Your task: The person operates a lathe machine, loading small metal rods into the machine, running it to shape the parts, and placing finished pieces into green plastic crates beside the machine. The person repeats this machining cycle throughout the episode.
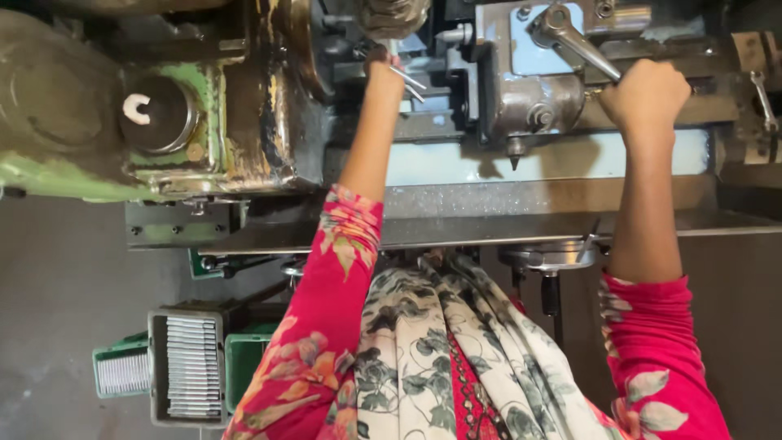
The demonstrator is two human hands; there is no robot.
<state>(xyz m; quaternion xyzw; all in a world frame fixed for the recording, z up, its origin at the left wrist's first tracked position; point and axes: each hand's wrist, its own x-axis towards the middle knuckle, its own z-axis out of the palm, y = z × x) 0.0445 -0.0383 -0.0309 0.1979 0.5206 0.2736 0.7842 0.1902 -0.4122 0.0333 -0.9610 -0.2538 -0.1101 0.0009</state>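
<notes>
Right hand: the right hand (645, 91) is at the far right, its grip closed in a fist around the end of the metal lever (580, 42).
Lever: a grey steel handle, slanting from a pivot at the far top of the machine head (533, 102) down to the fist.
Left hand: the left hand (383, 77) reaches far into the middle of the machine, its grip pinching thin metal rods (410, 83) just right of the green machine body (195, 122); the fingertips are partly hidden, so exactly how they close cannot be told.
Rods: slim, silver, sticking out to the right of the left hand, between the green body and the machine head.
Machine bed: a pale blue strip (570, 159) runs left to right under both hands, with a grey steel ledge (505, 220) nearer the person.
Near left: a grey tray (189, 367) packed with rows of silver rods, flanked by green bins (244, 358), well apart from both hands.
Clothing: red floral sleeves and a cream leaf-print scarf (440, 350).
</notes>
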